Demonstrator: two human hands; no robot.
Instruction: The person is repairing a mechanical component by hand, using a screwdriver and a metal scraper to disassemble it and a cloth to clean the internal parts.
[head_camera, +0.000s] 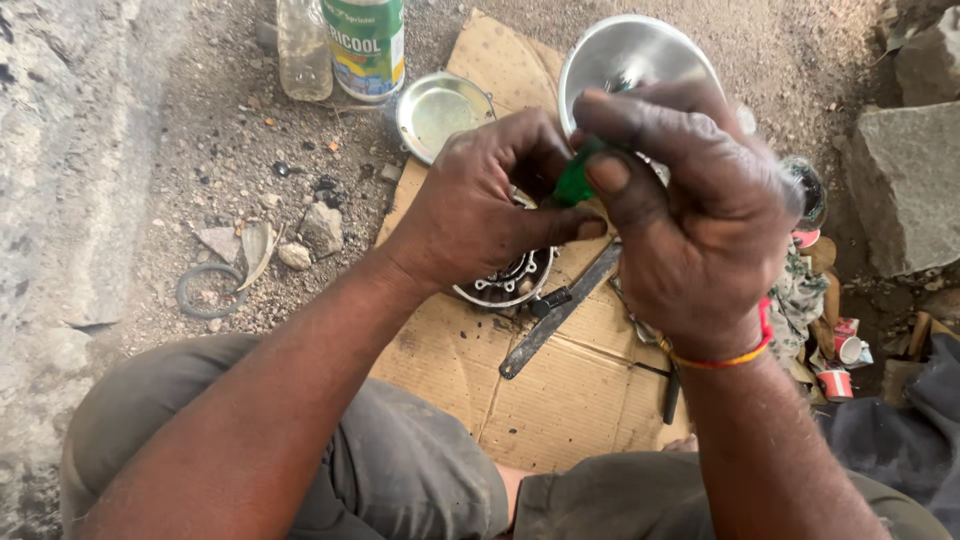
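Green plastic, a tool handle (574, 181), shows between both hands, its tip hidden. Right hand (690, 220) fingers pinch it; left hand (480, 205) fingers curl over a round metal part (505, 280) on cardboard (560, 390), mostly covered. Shiny reflector (630, 55) at twelve o'clock.

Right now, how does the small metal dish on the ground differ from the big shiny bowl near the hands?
The small metal dish is smaller and shallower; the big shiny bowl is wider and deeper. The dish lies in full view partly on the cardboard; the bowl is partly hidden behind the right hand. Both are round and silvery.
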